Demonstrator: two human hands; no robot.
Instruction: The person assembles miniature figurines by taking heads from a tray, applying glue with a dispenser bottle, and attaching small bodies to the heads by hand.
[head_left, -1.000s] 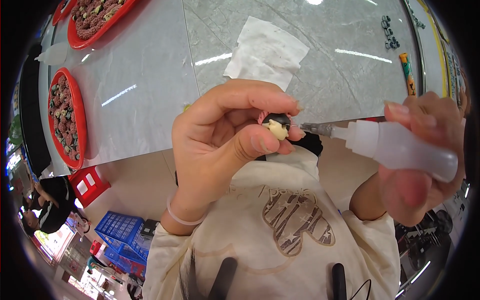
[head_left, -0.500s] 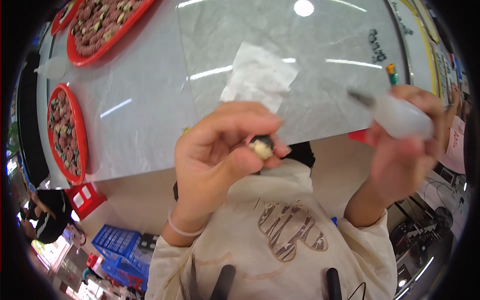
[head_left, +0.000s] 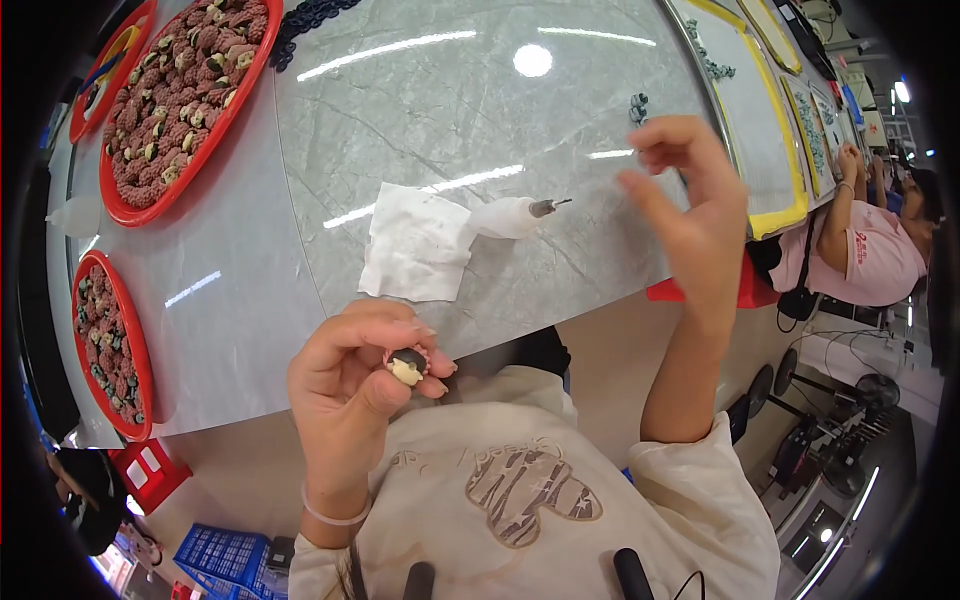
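My left hand (head_left: 340,375) is closed round a small round trinket (head_left: 407,366), dark and cream on its face with a pink edge, just past the table's near edge. My right hand (head_left: 695,205) is raised over the right side of the table, thumb and fingers apart, with nothing in it. Close to its fingertips lies a small cluster of dark blue-grey pieces (head_left: 638,108). Between the hands, a white squeeze bottle (head_left: 500,217) with a metal needle tip lies on its side against a crumpled white tissue (head_left: 412,240).
Red trays (head_left: 272,45) of pink trinkets stand at the left, one (head_left: 148,400) nearer me. Behind them is a dark blue beaded strand (head_left: 295,30). Yellow-edged boards (head_left: 780,222) line the right, where a person in a pink shirt (head_left: 885,250) sits.
The squeeze bottle has left my right hand and now lies by the tissue. My right hand has moved up and left, empty. The trinket stays in my left hand; the view has shifted.
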